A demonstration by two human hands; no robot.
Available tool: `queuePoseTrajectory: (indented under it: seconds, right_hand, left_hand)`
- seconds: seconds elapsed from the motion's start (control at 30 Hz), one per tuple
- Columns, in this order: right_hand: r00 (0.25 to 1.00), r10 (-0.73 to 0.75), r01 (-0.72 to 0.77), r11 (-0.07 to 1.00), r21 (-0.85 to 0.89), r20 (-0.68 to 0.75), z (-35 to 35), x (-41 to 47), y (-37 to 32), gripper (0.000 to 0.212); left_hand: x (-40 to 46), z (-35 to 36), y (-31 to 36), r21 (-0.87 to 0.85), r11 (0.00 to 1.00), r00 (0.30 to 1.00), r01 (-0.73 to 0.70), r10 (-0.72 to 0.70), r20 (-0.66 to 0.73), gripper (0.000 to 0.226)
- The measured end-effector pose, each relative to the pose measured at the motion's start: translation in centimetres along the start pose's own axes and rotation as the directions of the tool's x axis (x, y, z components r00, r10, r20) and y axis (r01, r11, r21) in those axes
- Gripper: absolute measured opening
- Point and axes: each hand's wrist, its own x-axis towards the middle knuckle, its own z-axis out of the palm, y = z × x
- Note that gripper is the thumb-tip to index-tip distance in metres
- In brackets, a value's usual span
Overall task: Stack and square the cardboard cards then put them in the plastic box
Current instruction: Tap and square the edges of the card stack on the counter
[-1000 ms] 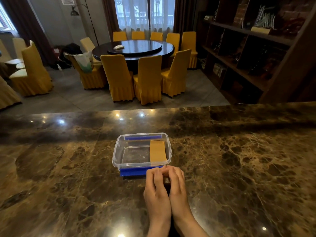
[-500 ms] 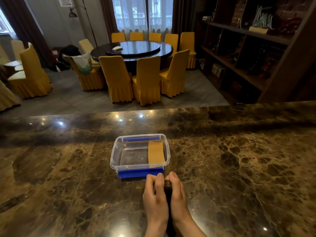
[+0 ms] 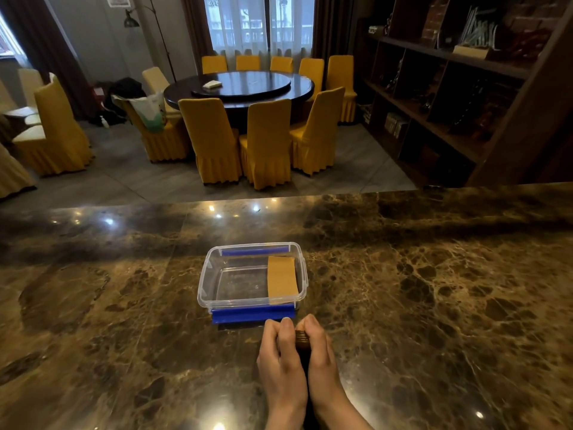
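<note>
A stack of cards (image 3: 302,336) stands on edge on the counter (image 3: 434,305), squeezed between the left hand (image 3: 280,355) and right hand (image 3: 321,352), fingers pressed together, just near of the box (image 3: 204,283), which holds more cards (image 3: 282,280) at its right.

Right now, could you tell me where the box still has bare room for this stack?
The plastic box is bare across its left and middle floor, between its left wall and the cardboard cards lying along the right wall. That right side is taken. Both hands press the stack just in front.
</note>
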Motion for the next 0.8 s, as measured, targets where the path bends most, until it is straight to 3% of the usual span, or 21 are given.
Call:
queuePoseTrajectory:
  seconds: [0.2, 0.27, 0.37, 0.43, 0.5, 0.63, 0.8]
  right_hand:
    - [0.998, -0.058, 0.057, 0.998, 0.031, 0.029, -0.1, -0.2, -1.0, 0.062]
    - [0.997, -0.068, 0.066, 0.997, 0.048, 0.034, -0.2, -0.2, -1.0, 0.061]
    - [0.998, -0.038, 0.033, 0.996, 0.085, 0.055, -0.3, -0.3, -1.0, 0.052]
    - [0.996, -0.052, 0.047, 0.996, 0.073, 0.069, -0.6, -0.3, -0.7, 0.046]
    - [0.993, -0.073, 0.069, 0.997, 0.041, 0.089, -0.7, -0.2, -0.8, 0.045]
    - [0.995, -0.024, 0.023, 1.0, 0.007, 0.093, -0.9, -0.1, -0.9, 0.053]
    - [0.976, 0.053, -0.061, 0.998, 0.033, 0.209, -2.7, 0.1, -1.9, 0.053]
  left_hand:
    - [0.3, -0.3, 0.7, -0.001, 1.0, 0.995, 0.012, -0.011, 0.101, 0.06]
    - [0.5, -1.4, 0.6, 0.026, 0.999, 0.976, 0.036, -0.041, 0.216, 0.06]
    - [0.8, -4.1, 0.2, 0.085, 0.996, 0.912, 0.035, -0.067, 0.404, 0.078]
    - [1.3, -6.2, 0.3, 0.164, 0.986, 0.88, -0.037, -0.045, 0.473, 0.086]
    - [1.7, -7.6, 0.6, 0.291, 0.941, 0.85, -0.174, -0.006, 0.527, 0.071]
    - [1.8, -7.5, 1.1, 0.432, 0.841, 0.85, -0.327, 0.063, 0.522, 0.056]
    - [1.3, -6.5, 1.7, 0.387, 0.9, 0.895, -0.199, 0.006, 0.445, 0.046]
